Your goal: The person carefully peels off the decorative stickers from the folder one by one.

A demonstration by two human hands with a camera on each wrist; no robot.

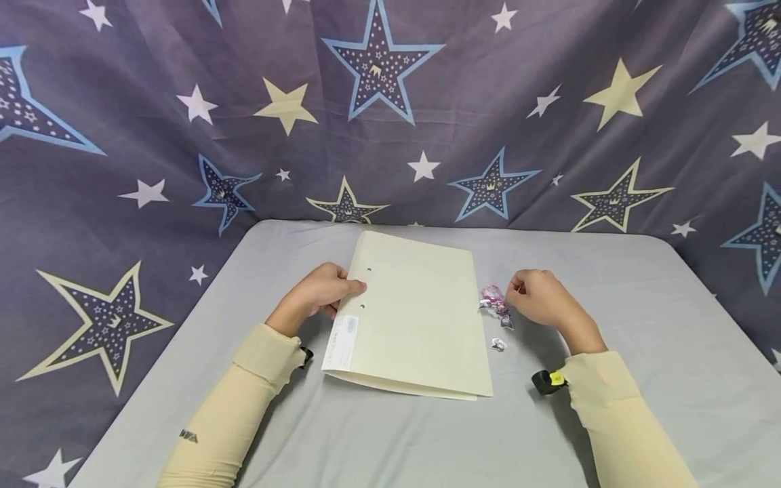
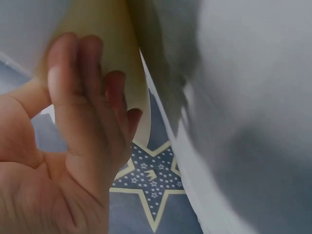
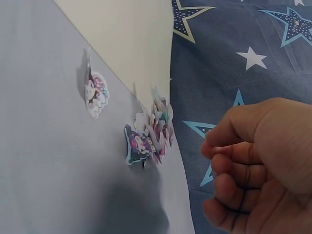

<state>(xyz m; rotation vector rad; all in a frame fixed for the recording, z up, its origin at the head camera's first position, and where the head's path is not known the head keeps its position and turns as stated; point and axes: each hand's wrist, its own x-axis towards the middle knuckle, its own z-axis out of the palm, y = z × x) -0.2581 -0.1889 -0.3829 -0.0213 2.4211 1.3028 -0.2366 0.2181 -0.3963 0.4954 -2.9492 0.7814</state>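
A cream paper folder (image 1: 421,312) with two small holes and a white label lies on the table, slightly parted along its front edge. My left hand (image 1: 323,290) grips its left edge, the thumb on top and the fingers underneath; the left wrist view shows those fingers against the folder's underside. Beside the folder's right edge sits a small heap of colourful cut-out stickers (image 3: 153,134), with a single loose sticker (image 3: 96,92) nearer me. My right hand (image 1: 539,297) hovers just right of the heap, apart from it, fingers loosely curled and nothing visible in them.
A grey cloth covers the table (image 1: 390,447). Behind and beside it hangs a dark curtain (image 1: 464,81) printed with stars. A black wrist device (image 1: 547,381) with a yellow tag sits at my right sleeve cuff.
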